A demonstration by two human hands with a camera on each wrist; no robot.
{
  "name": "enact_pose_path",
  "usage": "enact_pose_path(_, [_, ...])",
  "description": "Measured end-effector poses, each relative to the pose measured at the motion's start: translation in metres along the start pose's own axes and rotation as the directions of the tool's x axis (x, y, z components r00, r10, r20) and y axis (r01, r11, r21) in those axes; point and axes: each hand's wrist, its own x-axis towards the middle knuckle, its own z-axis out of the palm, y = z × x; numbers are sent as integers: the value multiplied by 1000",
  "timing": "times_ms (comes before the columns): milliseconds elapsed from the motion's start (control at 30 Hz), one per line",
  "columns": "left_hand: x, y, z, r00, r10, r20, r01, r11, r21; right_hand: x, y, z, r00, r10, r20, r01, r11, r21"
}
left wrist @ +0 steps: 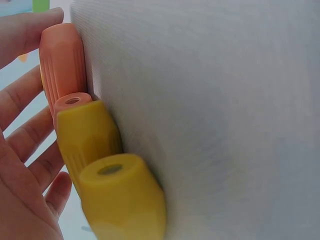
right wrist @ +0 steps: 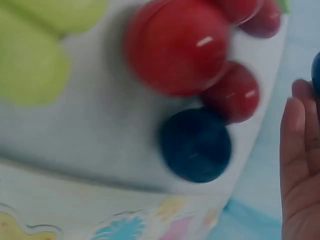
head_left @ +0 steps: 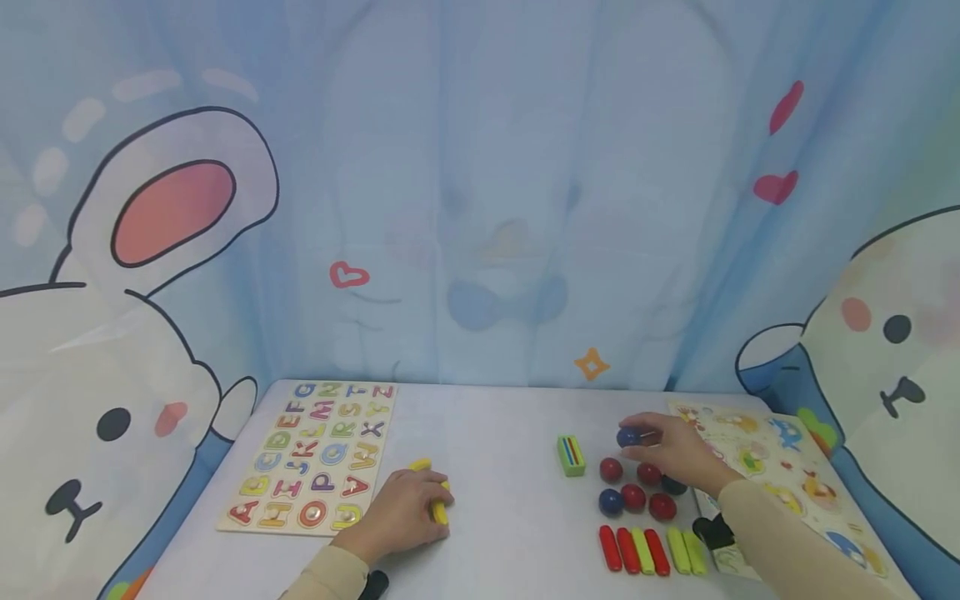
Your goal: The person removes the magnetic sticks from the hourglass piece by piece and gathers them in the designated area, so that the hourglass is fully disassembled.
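My right hand [head_left: 675, 446] pinches a blue ball [head_left: 628, 437] at its fingertips, above the far side of a group of balls. In the right wrist view that held blue ball [right wrist: 317, 75] shows only at the right edge. Below the hand lie red balls [head_left: 633, 498] and other blue balls [head_left: 611, 502]. My left hand [head_left: 405, 512] rests on the table around yellow barrel-shaped pieces [head_left: 439, 510]. The left wrist view shows its loosely extended fingers [left wrist: 22, 97] alongside a row of yellow pieces [left wrist: 125, 195] and orange pieces [left wrist: 62, 60], with holes in some ends.
An alphabet puzzle board [head_left: 307, 458] lies at the left. In front of the balls is a row of red sticks [head_left: 628, 550] and yellow-green sticks [head_left: 678, 552]. A small green box [head_left: 572, 457] stands behind. Picture boards [head_left: 795, 475] lie under and beside the right arm.
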Motion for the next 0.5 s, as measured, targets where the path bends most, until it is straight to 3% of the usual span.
enact_pose_path(167, [0, 0, 0, 1000, -12, 7, 12, 1000, 0, 1, 16, 1, 999, 49, 12, -49, 999, -19])
enact_pose_path(500, [1, -3, 3, 999, -30, 18, 30, 1000, -7, 2, 25, 8, 987, 129, 100, -124, 991, -51])
